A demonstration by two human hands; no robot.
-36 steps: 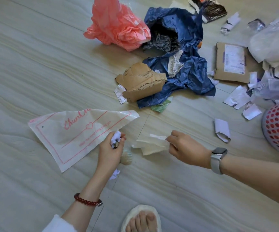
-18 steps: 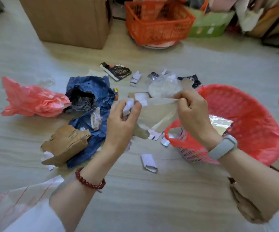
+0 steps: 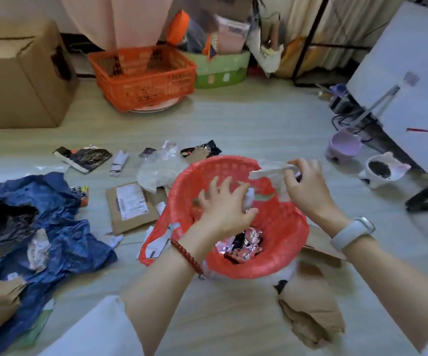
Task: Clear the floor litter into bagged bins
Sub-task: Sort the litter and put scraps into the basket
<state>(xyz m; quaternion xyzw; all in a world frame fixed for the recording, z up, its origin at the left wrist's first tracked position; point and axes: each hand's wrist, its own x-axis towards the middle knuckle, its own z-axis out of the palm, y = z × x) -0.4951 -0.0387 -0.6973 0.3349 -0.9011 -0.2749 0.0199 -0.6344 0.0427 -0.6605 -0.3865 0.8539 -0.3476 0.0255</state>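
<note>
While we hold both hands over the red bagged bin at the centre of the frame, our left hand has its fingers spread and a small white scrap sits at its fingertips. Our right hand pinches a pale plastic wrapper above the rim. Foil wrappers already lie inside. On the floor remain the blue bag at left, a cardboard mailer and brown paper at lower right.
</note>
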